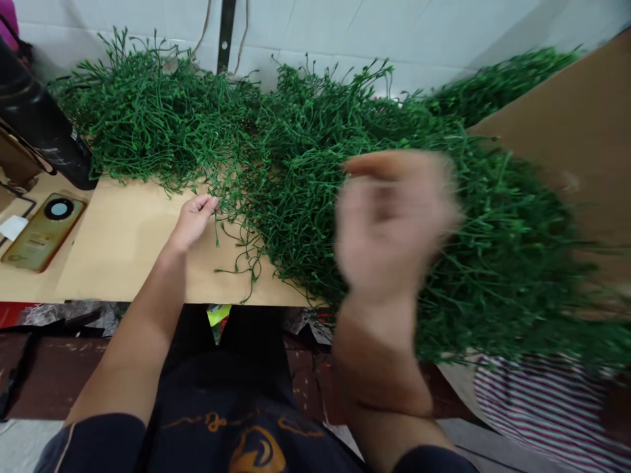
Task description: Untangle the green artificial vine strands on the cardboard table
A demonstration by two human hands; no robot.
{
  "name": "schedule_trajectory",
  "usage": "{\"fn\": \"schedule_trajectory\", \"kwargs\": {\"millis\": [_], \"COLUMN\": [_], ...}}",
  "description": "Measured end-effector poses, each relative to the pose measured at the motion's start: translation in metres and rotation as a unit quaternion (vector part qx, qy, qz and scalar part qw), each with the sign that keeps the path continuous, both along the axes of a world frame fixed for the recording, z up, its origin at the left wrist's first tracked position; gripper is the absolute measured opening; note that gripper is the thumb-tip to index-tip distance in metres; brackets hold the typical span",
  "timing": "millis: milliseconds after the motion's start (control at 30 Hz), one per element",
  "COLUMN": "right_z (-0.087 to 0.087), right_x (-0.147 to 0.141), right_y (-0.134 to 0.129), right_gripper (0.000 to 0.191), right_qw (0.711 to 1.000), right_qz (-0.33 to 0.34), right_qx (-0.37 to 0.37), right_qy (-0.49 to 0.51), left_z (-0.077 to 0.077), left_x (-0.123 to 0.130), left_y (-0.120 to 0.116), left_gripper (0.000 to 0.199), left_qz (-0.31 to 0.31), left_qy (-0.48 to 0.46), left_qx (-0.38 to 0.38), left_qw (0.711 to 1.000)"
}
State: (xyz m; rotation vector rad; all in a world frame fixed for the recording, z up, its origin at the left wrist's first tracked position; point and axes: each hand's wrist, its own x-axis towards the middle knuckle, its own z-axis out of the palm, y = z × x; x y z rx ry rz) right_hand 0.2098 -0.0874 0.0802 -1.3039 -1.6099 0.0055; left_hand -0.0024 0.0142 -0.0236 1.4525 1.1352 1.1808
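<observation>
Green artificial stems (305,197) lie in a big tangled heap across the table, with a second clump (148,118) at the back left. My left hand (197,217) is over the cardboard surface near the heap's left edge, thumb and forefinger pinched on a thin green stem that hangs below the fingers. Raised above the middle of the heap, my right hand (394,210) is smeared by motion. Its fingers look curled, but whether anything is between them is hidden by the blur.
A phone (46,231) lies at the left beside a black bottle (42,121). Cardboard (566,144) rises at the right. The table's front edge (197,303) runs close to my body. Striped cloth (547,407) shows at the lower right.
</observation>
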Motion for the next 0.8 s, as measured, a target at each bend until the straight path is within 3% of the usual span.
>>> {"fn": "schedule_trajectory", "kwargs": {"millis": [100, 167, 267, 367, 600, 700, 800], "right_z": [-0.044, -0.067, -0.081, -0.080, -0.072, -0.052, -0.023], "right_x": [-0.046, -0.062, -0.066, -0.062, -0.063, -0.061, -0.051], "right_y": [0.030, 0.048, 0.058, 0.055, 0.044, 0.023, -0.004], "right_gripper": [0.022, 0.021, 0.011, 0.019, 0.027, 0.028, 0.029], "right_qw": [0.986, 0.968, 0.952, 0.955, 0.956, 0.932, 0.892], "right_qz": [0.104, 0.136, 0.133, 0.120, 0.174, 0.281, 0.406], "right_qx": [-0.102, -0.191, -0.270, -0.267, -0.233, -0.227, -0.172], "right_qy": [-0.086, -0.086, -0.062, -0.044, -0.033, -0.040, -0.101], "left_z": [0.001, 0.001, 0.003, 0.003, -0.002, -0.006, -0.010], "left_x": [-0.002, -0.003, -0.002, 0.001, 0.008, 0.005, 0.002], "left_y": [-0.002, -0.002, -0.001, 0.002, 0.008, 0.016, 0.024], "left_gripper": [0.035, 0.035, 0.038, 0.038, 0.043, 0.038, 0.035], "left_qz": [-0.017, -0.015, -0.007, 0.000, 0.018, 0.095, 0.180], "left_qy": [-0.009, -0.005, 0.004, 0.010, 0.029, -0.001, -0.021], "left_qx": [-0.002, -0.008, -0.011, -0.003, -0.033, -0.034, -0.026], "left_qw": [1.000, 1.000, 1.000, 1.000, 0.999, 0.995, 0.983]}}
